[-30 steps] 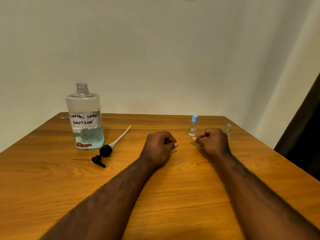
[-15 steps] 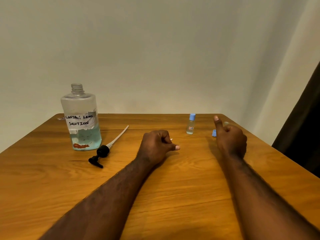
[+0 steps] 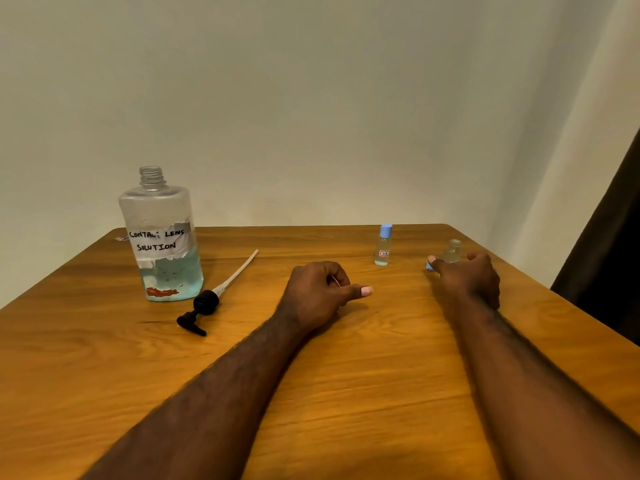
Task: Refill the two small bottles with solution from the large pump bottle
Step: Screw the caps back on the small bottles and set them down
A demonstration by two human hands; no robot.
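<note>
Near the corner [image 3: 450, 227] (far), right hand [image 3: 467, 280] touches cap [image 3: 429, 266].

Behind right hand [image 3: 465, 282], at its 12 o'clock: lower part of uncapped small bottle [image 3: 453, 250]. At 10 o'clock: blue cap [image 3: 429, 267], mostly under thumb. Grip on either unclear. Inside curled fingers of left hand [image 3: 318, 292]: unseen. Label on capped small bottle [image 3: 383, 245]: too small to read. Forearms cut off at bottom edge.

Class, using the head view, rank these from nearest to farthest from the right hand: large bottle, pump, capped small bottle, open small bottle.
1. Open bottle, just beyond the right hand.
2. Capped bottle, to its left.
3. Pump, lying left of centre.
4. Large bottle, far left.
</note>
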